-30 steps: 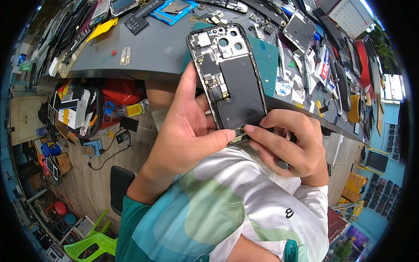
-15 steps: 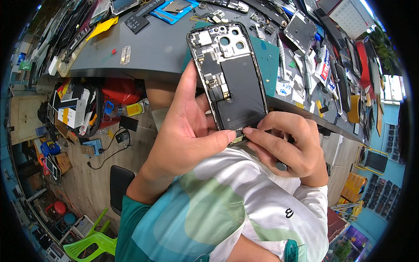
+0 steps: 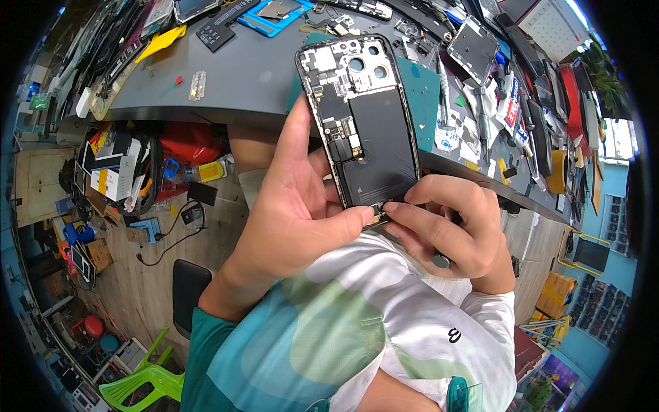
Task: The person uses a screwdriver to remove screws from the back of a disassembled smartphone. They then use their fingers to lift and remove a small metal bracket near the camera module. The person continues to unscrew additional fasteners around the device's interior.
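An opened smartphone (image 3: 381,123), its back cover off, is tilted up before me over the desk's near edge. It shows a black battery (image 3: 384,141), three camera openings at the top and a metal circuit board along the left. My left hand (image 3: 295,199) grips its left side, thumb laid across the bottom left corner. At the bottom right corner, the closed fingers of my right hand (image 3: 453,223) press on the small parts by the lower edge. A dark grey round piece (image 3: 441,261) shows beneath that hand's curled fingers; what it belongs to is hidden.
Behind the phone, a green mat (image 3: 420,103) lies on the grey desk (image 3: 151,86). Tools, tubes and phone parts crowd the right side; a loose battery (image 3: 218,31) and a blue frame (image 3: 274,17) lie at the back. A bin (image 3: 117,172) stands below, left.
The phone has shifted very slightly to the right at its top. Both hands keep nearly the same hold, the right fingertips still at the bottom edge.
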The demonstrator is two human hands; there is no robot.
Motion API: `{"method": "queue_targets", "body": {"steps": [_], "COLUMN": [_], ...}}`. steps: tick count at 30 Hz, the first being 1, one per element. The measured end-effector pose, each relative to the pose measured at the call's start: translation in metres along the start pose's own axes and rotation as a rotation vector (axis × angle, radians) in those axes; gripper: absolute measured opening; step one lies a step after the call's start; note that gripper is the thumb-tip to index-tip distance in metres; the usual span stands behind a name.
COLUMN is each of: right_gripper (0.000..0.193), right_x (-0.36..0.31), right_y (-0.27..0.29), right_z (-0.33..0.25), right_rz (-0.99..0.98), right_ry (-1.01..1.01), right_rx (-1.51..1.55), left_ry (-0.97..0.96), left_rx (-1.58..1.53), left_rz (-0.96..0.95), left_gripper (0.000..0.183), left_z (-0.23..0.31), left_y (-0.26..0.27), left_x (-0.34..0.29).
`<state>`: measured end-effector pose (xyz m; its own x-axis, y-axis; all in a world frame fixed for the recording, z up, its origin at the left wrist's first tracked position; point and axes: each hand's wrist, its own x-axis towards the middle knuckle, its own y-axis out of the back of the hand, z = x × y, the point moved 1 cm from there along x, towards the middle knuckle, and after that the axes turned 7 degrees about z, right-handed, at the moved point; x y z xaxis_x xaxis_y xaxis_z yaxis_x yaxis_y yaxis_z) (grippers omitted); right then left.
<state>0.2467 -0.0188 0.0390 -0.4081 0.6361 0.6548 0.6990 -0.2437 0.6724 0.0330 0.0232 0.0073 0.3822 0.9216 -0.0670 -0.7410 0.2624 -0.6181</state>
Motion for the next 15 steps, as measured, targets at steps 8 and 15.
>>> {"method": "queue_targets", "body": {"steps": [8, 15], "right_gripper": [0.030, 0.031], "right_x": [-0.0029, -0.0040], "right_y": [0.0005, -0.0001], "right_z": [-0.0014, -0.0009], "right_rz": [-0.001, 0.005], "right_ry": [-0.020, -0.011], "right_rx": [-0.014, 0.000], "left_ry": [-0.013, -0.011], "left_rx": [0.006, 0.009], "left_rz": [-0.009, -0.003], "left_gripper": [0.117, 0.117], "left_z": [-0.0008, -0.0008], "left_y": [-0.0001, -0.0006], "left_x": [-0.0010, -0.0009]}}
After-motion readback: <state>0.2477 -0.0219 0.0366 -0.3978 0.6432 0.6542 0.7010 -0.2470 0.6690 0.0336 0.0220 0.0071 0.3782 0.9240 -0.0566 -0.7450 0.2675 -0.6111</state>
